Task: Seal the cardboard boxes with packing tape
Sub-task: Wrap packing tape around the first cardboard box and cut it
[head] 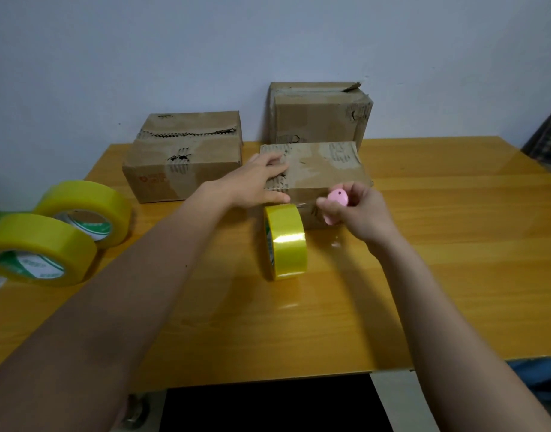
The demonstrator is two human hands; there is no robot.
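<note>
A person's left hand [261, 179] presses flat, fingers straight, on the top of a worn brown cardboard box [324, 169] at the middle of a glossy yellow-orange wooden table [439, 244]. The right hand [358, 213] pinches a small pink plastic cutter [335, 201] between thumb and curled fingers at the box's near edge, where a clear strip of tape runs down to a yellow roll of packing tape [286, 241] standing on edge just in front of the box. A second torn cardboard box [183, 163] beside it bears faint red printing, too blurred to read. A taller cardboard box [321, 113] stands behind, against the pale wall. Two more yellow tape rolls [59, 232] with green-and-white core labels, illegible, lie overlapping at the table's left edge. Bare tabletop stretches to the right and toward the near edge.
</note>
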